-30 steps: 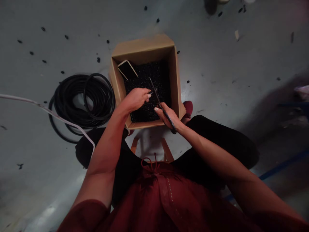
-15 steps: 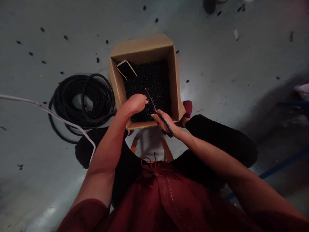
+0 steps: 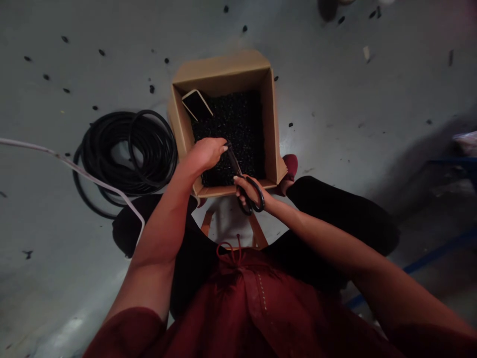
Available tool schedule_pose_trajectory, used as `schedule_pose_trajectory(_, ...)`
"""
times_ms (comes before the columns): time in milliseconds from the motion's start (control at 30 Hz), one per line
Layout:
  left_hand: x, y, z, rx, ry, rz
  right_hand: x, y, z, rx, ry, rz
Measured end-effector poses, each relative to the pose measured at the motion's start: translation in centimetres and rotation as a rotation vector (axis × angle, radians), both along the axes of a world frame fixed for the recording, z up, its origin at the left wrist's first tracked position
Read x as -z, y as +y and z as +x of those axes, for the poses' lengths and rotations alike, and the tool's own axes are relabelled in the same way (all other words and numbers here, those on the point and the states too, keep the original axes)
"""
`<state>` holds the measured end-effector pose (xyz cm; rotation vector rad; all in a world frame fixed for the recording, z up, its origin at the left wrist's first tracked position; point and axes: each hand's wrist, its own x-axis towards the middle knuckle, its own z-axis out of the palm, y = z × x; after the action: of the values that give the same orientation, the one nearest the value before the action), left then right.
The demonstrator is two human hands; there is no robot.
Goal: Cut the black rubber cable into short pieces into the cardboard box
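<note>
the scissors [image 3: 234, 160], clamped in the right hand [image 3: 252, 189], have turned to show 2 loops [image 3: 261, 200], so likely line up with the left hand [image 3: 209, 153]; its fingers' hold cannot be told.

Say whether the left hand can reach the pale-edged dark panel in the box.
Probably yes: the left hand is over the open box, near the panel, with nothing visibly blocking the way.

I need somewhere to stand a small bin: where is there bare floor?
A broad patch of floor lies right of the box, beyond the red shoe, with scattered scraps. Left is crowded by the coiled black hose and white cord. The left hand, right hand and scissors crowd the box's near half.
</note>
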<state>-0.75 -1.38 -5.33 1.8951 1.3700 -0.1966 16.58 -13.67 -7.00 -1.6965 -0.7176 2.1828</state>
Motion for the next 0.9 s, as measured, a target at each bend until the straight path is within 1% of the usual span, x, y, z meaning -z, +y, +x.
schedule_pose_trajectory(133, -1.4, 0.7, -0.1, -0.11, 0.011, 0.1, 0.3, -0.4, -0.1, 0.015, 0.026, -0.043)
schedule_pose_trajectory(233, -2.1, 1.2, -0.3, -0.173, -0.029, 0.128, 0.3, -0.5, 0.0, -0.019, 0.027, -0.07)
schedule_pose_trajectory(333, -2.4, 1.5, -0.3, -0.232, -0.072, 0.142, 0.3, -0.2, 0.2, -0.089, 0.005, -0.039)
schedule_pose_trajectory(433, -2.3, 1.1, 0.3, -0.276, -0.074, 0.137, 0.6, 0.2, 0.7, -0.127, -0.017, 0.048)
schedule_pose_trajectory(500, -2.2, 0.3, 1.0, -0.241, -0.076, 0.109, 0.9, 0.5, 1.0, -0.106, -0.034, 0.098)
schedule_pose_trajectory(567, -2.0, -0.7, 1.7, -0.179, -0.101, 0.094, 1.0, 0.6, 1.3, -0.043, -0.026, 0.122)
schedule_pose_trajectory(633, -2.0, -1.8, 2.3, -0.124, -0.135, 0.1, 0.8, 0.7, 1.5, 0.016, 0.0, 0.137)
schedule_pose_trajectory(700, -2.4, -2.6, 2.9, -0.082, -0.149, 0.122, 0.2, 0.7, 1.7, 0.049, 0.016, 0.171)
schedule_pose_trajectory(767, -3.3, -3.2, 3.6, -0.072, -0.149, 0.145, -0.5, 0.6, 1.8, 0.059, 0.019, 0.223)
schedule_pose_trajectory(900, -6.3, -4.9, 5.7, -0.073, -0.179, 0.184, -2.2, -0.3, 1.5, 0.084, -0.008, 0.402)
